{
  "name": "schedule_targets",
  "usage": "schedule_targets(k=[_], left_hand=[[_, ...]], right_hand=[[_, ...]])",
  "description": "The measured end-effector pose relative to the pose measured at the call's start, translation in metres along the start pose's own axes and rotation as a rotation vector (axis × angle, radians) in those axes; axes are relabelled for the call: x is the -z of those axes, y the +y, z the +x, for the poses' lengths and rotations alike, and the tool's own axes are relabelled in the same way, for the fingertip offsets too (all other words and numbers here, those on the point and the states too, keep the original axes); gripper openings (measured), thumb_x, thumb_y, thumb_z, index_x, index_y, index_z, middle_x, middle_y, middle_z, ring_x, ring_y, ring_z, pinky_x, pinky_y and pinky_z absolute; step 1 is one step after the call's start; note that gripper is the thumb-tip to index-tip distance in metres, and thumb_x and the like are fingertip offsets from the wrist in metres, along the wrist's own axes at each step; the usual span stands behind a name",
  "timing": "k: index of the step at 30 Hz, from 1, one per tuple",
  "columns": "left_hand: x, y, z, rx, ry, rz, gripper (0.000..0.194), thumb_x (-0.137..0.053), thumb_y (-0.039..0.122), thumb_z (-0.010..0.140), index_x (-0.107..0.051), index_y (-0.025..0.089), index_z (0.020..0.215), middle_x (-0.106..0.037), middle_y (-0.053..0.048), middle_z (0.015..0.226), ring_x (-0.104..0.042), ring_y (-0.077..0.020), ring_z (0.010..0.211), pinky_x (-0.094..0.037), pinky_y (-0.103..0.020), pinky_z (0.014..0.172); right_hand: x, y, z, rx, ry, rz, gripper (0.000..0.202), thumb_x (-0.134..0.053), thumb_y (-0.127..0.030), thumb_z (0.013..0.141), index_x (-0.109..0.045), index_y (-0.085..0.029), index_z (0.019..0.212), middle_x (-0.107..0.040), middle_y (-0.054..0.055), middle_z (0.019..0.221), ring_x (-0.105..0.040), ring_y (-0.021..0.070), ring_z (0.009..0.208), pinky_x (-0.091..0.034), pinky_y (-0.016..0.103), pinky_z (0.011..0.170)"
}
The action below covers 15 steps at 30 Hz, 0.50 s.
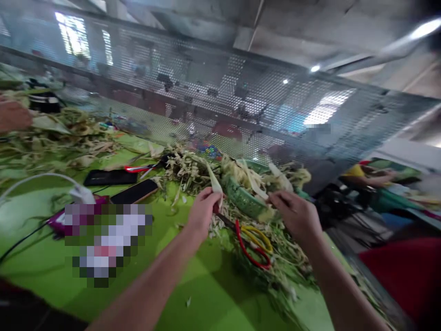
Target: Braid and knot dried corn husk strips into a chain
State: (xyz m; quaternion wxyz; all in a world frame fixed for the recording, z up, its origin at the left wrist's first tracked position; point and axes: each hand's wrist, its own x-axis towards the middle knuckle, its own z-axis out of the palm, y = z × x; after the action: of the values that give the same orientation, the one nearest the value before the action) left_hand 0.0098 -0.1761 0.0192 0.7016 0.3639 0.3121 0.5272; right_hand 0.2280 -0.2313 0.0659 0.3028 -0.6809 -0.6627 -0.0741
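My left hand (206,207) is closed in a pinch on a pale green husk (215,183) that stands up from the fingers. My right hand (299,212) has its fingers closed at the end of a whitish husk strip (255,186) over a green basket (246,198) heaped with shredded husk. Between my hands lies a pair of scissors (254,243) with red and yellow handles. Their dark blades point toward my left hand; whether they touch it I cannot tell.
Husk scraps (193,172) spread along the far edge of the green table (165,271). Left are phones (134,191), a purple power strip (57,223) with cables and red-handled scissors (139,168). Another person's hand (14,116) is far left. Perforated metal screen (206,99) behind.
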Motion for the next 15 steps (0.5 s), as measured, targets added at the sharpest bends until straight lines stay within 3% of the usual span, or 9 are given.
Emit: schedule_targets(k=[3, 8, 12, 15], left_hand=[[0.001, 0.000, -0.001, -0.008, 0.004, 0.016, 0.017, -0.064, 0.031, 0.066, -0.063, 0.015, 0.071, -0.049, 0.003, 0.057, -0.040, -0.0076, 0.052, -0.029, -0.021, 0.050], [-0.001, -0.001, -0.006, 0.001, -0.003, 0.063, 0.017, -0.064, 0.032, 0.066, -0.064, 0.015, 0.071, -0.048, 0.003, 0.057, -0.040, -0.0079, 0.053, -0.029, -0.021, 0.051], [-0.001, 0.000, -0.007, 0.006, -0.031, 0.068, 0.019, -0.064, 0.031, 0.068, -0.065, 0.014, 0.076, -0.049, 0.004, 0.057, -0.040, -0.0074, 0.052, -0.028, -0.021, 0.051], [0.000, 0.000, -0.007, 0.017, -0.039, 0.072, 0.022, -0.064, 0.031, 0.068, -0.066, 0.014, 0.082, -0.055, 0.002, 0.062, -0.042, -0.0076, 0.054, -0.030, -0.020, 0.052]], right_hand=[[0.006, 0.023, 0.017, -0.030, 0.016, -0.123, 0.028, -0.052, -0.043, 0.085, -0.068, -0.021, 0.083, -0.069, 0.004, 0.084, -0.061, 0.0204, 0.076, -0.041, 0.030, 0.067], [-0.003, 0.050, 0.043, -0.210, -0.180, 0.006, 0.025, -0.064, -0.046, 0.072, -0.072, -0.022, 0.074, -0.068, 0.002, 0.068, -0.058, 0.0189, 0.064, -0.038, 0.030, 0.061], [-0.010, 0.050, 0.051, -0.244, -0.225, 0.092, 0.030, -0.072, -0.047, 0.060, -0.067, -0.018, 0.058, -0.059, -0.001, 0.051, -0.050, 0.0147, 0.050, -0.035, 0.028, 0.054], [-0.007, 0.041, 0.050, -0.254, -0.141, 0.152, 0.036, -0.069, -0.052, 0.061, -0.065, -0.016, 0.065, -0.059, -0.001, 0.056, -0.049, 0.0134, 0.052, -0.036, 0.027, 0.054]])
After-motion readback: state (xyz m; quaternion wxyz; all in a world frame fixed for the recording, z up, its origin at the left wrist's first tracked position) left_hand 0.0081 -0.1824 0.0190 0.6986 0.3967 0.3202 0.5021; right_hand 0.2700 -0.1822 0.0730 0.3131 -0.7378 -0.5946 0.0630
